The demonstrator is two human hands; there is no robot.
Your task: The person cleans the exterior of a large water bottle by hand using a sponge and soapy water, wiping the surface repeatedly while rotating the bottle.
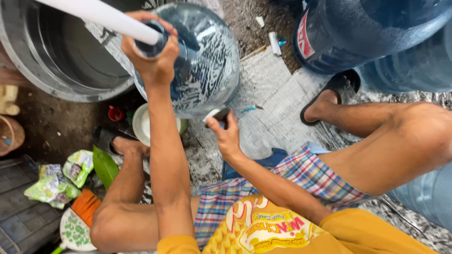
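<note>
At the upper left of the frame stood a big metal basin. Just right of it, the left hand had its fingers closed around the neck of a soapy clear water jug, where a white pipe entered. The jug lay tilted at the upper centre. Below it, the right hand pinched a small scrubber against the jug. Blue jugs stood at the upper right.

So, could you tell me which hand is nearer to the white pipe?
Left. The left hand grips the bottle neck right where the white pipe enters; the right hand is at the bottle's base.
</note>
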